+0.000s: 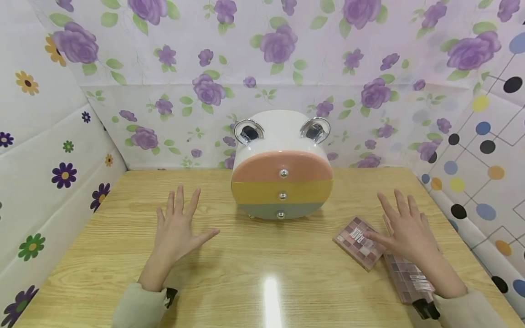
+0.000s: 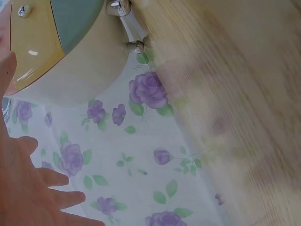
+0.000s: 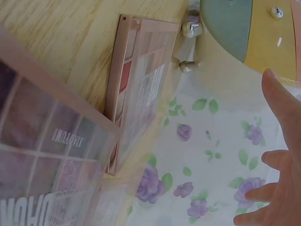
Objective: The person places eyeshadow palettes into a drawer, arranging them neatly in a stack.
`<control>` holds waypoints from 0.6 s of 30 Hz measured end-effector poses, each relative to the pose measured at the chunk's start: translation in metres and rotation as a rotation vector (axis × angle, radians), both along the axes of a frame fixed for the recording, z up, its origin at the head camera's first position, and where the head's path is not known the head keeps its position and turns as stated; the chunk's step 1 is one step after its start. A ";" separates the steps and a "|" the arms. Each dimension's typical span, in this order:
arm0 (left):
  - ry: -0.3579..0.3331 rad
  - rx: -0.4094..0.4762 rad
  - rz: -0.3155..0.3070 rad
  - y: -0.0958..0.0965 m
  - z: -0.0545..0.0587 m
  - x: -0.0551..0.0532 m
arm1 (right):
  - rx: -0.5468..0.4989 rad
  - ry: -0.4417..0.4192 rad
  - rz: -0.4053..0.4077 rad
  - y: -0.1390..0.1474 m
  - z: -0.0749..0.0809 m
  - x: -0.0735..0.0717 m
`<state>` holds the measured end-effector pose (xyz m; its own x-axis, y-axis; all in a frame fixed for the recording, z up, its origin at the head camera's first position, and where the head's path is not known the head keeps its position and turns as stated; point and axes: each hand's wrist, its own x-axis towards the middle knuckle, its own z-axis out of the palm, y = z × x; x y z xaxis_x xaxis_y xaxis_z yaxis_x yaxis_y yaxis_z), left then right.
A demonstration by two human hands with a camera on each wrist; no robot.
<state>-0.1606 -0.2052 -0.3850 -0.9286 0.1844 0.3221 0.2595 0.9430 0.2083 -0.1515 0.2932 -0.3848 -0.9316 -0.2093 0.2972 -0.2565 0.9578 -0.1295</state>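
In the head view my left hand is held over the left side of the table, fingers spread, holding nothing. My right hand, also spread and holding nothing, is above the eyeshadow palettes at the right. A smaller square palette lies by its thumb. Partly hidden under the hand and forearm is a larger palette, which fills the left of the right wrist view. Between the hands, farther back, stands a rounded white drawer box with two chrome-rimmed eyes. Its front has coral, yellow and grey-green bands, each with a silver knob.
The wood-grain table meets a purple-flowered cloth behind the box. A cloth with coloured flowers hangs at the left, and one with coloured dots at the right. A bright light reflection shows on the front tabletop.
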 end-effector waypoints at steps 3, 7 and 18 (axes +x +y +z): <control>0.003 0.010 -0.002 0.000 0.001 -0.001 | 0.001 0.015 0.013 0.000 0.001 -0.001; 0.034 0.042 -0.027 -0.001 0.002 -0.002 | 0.010 0.047 0.038 -0.004 0.004 -0.002; 0.005 0.201 -0.089 0.005 0.005 -0.018 | -0.224 0.054 0.081 -0.033 0.017 -0.006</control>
